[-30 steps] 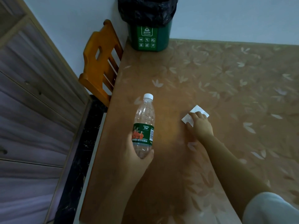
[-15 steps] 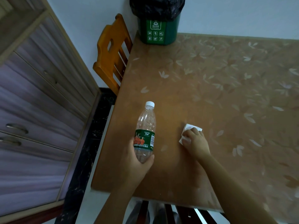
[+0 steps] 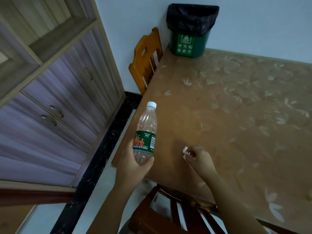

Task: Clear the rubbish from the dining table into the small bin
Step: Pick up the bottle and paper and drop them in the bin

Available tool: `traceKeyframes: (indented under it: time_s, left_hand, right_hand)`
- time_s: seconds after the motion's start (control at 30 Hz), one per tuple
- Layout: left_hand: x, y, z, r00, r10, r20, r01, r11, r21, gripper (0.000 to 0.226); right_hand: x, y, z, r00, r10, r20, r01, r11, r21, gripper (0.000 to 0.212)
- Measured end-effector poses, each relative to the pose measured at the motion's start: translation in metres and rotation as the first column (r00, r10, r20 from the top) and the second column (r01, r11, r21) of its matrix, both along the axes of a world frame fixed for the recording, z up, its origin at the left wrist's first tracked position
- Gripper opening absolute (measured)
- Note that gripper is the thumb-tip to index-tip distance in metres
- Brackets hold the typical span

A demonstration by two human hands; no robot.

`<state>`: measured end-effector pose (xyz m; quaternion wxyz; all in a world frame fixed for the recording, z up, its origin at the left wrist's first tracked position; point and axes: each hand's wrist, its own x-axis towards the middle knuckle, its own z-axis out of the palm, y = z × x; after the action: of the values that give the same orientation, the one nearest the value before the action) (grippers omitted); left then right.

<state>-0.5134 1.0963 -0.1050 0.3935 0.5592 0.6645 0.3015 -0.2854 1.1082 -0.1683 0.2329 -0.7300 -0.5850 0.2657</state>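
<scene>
A tall wooden cabinet (image 3: 50, 107) with purple-tinted door panels and metal handles fills the space beyond the table's left edge. The table (image 3: 219, 115) has a brown covering printed with pale leaves. An orange wooden chair (image 3: 145, 65) is tucked against its left edge towards the far end, and a darker wooden chair (image 3: 168, 213) sits at the near edge.

The small bin (image 3: 187, 46), green with white symbols on its front and lined with a black bag (image 3: 192, 19), stands on the table's far left corner against the wall.

A clear plastic bottle (image 3: 146, 130) with a white cap and green label is held nearly upright over the near left corner. The left hand (image 3: 133, 164) grips its lower part, fingers and thumb wrapped round below the label.

The right hand (image 3: 200, 157) is just beside it, close to the near edge, fingers curled in and pinching a small white scrap of paper (image 3: 185, 152). Only a corner of the scrap shows past the fingertips.
</scene>
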Motion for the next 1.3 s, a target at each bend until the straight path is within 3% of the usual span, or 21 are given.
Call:
traceKeyframes:
  time_s: [0.13, 0.5, 0.83, 1.1, 1.3]
  left_hand:
    - [-0.025, -0.008, 0.012, 0.998, 0.059, 0.012, -0.060, 0.996, 0.059, 0.083]
    - [-0.168, 0.006, 0.032, 0.981, 0.177, 0.085, -0.187, 0.974, 0.129, 0.081]
    - [-0.285, 0.054, 0.036, 0.998, 0.044, 0.054, -0.051, 0.990, 0.135, 0.074]
    - [-0.277, 0.148, 0.031, 0.989, -0.121, 0.089, 0.113, 0.989, 0.098, 0.079]
    - [-0.250, 0.260, 0.038, 0.968, -0.249, 0.022, 0.244, 0.961, 0.133, 0.082]
  right_hand:
    - [-0.028, -0.002, 0.028, 0.998, 0.051, -0.046, -0.046, 0.993, 0.104, 0.013]
    - [-0.173, 0.028, 0.102, 0.982, 0.187, 0.016, -0.184, 0.940, 0.286, 0.012]
    - [-0.293, 0.068, 0.117, 0.992, 0.122, 0.027, -0.124, 0.929, 0.348, 0.007]
    - [-0.287, 0.137, 0.112, 1.000, 0.013, 0.022, -0.021, 0.923, 0.383, 0.007]
    - [-0.262, 0.235, 0.107, 0.993, -0.102, -0.055, 0.116, 0.886, 0.448, 0.010]
